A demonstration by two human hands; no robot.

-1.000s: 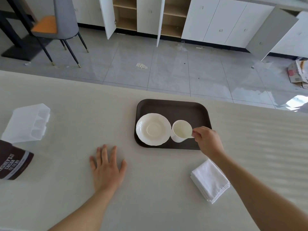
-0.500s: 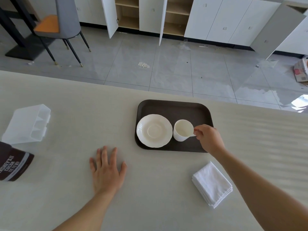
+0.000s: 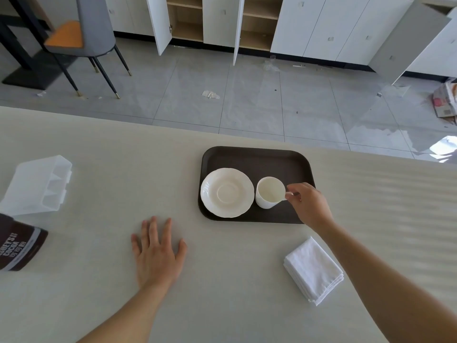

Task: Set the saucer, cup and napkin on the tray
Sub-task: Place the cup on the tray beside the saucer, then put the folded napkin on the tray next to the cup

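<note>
A bare kitchen or canteen: white cabinets [image 3: 321, 26] standing open, tiled floor [image 3: 247, 100], long counter [image 3: 99, 169]

A tray [image 3: 257, 157] lies on the table [image 3: 222, 293], near its far edge and right of centre. On the tray, the saucer [image 3: 227, 192] sits toward the left and near side, and the cup [image 3: 269, 192] stands upright just right of it, the two close together or touching. The right hand [image 3: 309, 204] reaches over the tray's near right corner, its fingers at the cup's handle on the cup's right side. The napkin [image 3: 314, 269] lies folded on the table, off the tray, nearer than its right corner. The left hand [image 3: 158, 253] rests flat on the table, left of the tray and nearer. Far left, a plastic container [image 3: 39, 184] lies on the table, with a cocoa package [image 3: 19, 243] just before it at the edge of view.
</note>
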